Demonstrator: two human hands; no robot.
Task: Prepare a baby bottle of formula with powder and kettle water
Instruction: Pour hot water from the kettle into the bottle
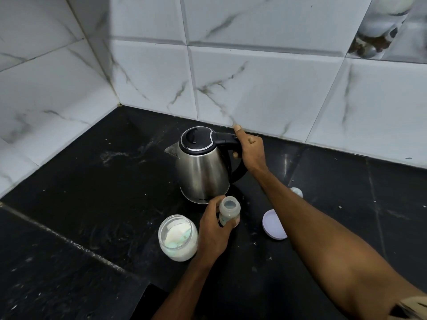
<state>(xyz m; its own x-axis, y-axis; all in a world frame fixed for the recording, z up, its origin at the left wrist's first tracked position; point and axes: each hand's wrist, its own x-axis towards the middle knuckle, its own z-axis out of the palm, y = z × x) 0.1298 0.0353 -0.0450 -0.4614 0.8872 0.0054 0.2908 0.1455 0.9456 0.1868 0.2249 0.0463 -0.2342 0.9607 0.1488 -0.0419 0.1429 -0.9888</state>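
A steel kettle [201,172] with a black lid stands on the black counter [92,204], spout pointing left. My right hand [250,150] grips its black handle, thumb raised along the top. Just in front of the kettle stands a small open baby bottle [229,210], upright, with no teat on it. My left hand [213,229] holds the bottle around its body. To the left of that hand sits an open glass jar [178,237] of white powder, with a pale green scoop inside.
A lilac lid [273,225] lies on the counter right of the bottle, partly under my right forearm. The bottle's teat cap [297,192] shows behind that forearm. Marble-look tiled walls [254,88] close the counter at the back and left.
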